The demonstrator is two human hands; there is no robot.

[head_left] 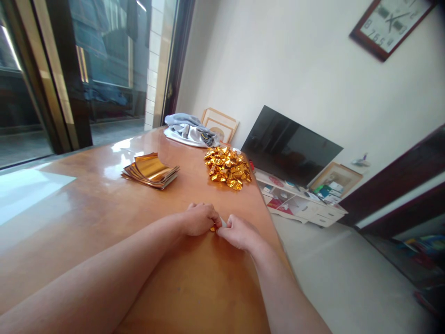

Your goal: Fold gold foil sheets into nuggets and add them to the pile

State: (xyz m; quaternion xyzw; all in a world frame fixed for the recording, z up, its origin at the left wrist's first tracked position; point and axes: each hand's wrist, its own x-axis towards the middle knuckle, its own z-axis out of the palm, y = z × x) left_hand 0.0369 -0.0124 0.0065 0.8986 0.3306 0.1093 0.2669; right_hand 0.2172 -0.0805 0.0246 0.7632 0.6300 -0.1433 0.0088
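My left hand [200, 219] and my right hand [238, 233] meet near the far edge of the glossy orange wooden table [86, 208]. Between their fingertips, both pinch a small gold foil piece [213, 227], mostly hidden by my fingers. A small white bit [223, 223] shows beside it, but I cannot tell what it is. Ahead of my hands lies a heap of crumpled gold foil pieces [227, 168]. To its left sits a stack of flat gold foil sheets [150, 171].
A crumpled grey cloth [189, 131] lies at the table's far end. Beyond the right edge, a dark flat-screen TV [288, 144] stands on a low white cabinet [299, 202] with picture frames nearby. A glass door [114, 55] is at the left.
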